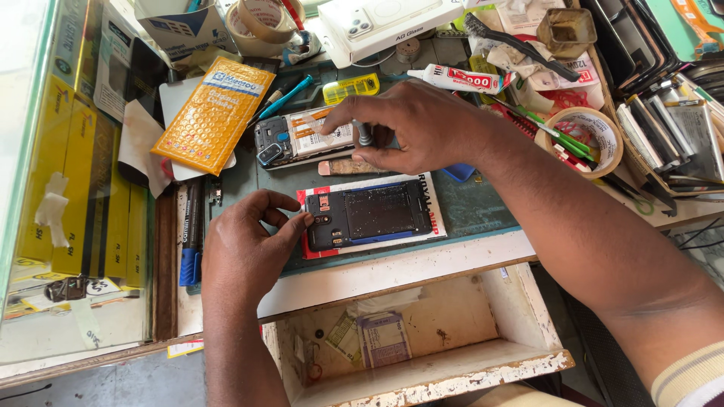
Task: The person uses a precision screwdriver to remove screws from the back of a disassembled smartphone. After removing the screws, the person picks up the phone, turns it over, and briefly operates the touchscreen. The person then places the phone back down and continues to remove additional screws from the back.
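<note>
A: Black opened phone (368, 215), back cover off, lies flat on a red and white card (434, 202) on the green mat (483, 211), middle of the desk (392, 275).

B: Left hand?

A: Left hand (245, 252) sits at the phone's left end, thumb tip touching that edge, the other fingers curled loosely. Not gripping anything.

B: Right?

A: Right hand (418, 124) is above the phone, farther back, fingers (354, 113) pinching a small grey tool (365, 136) held upright. It's over a second opened phone (302, 139) with a battery showing.

B: Around it?

A: Orange padded pouch (215, 113) to the left of the second phone, glue tube (460, 78) behind the right hand, tape roll (596, 136) on the right, blue-capped marker (191, 234) by the left hand. Open wooden drawer (422, 339) below the desk edge, folded papers inside.
</note>
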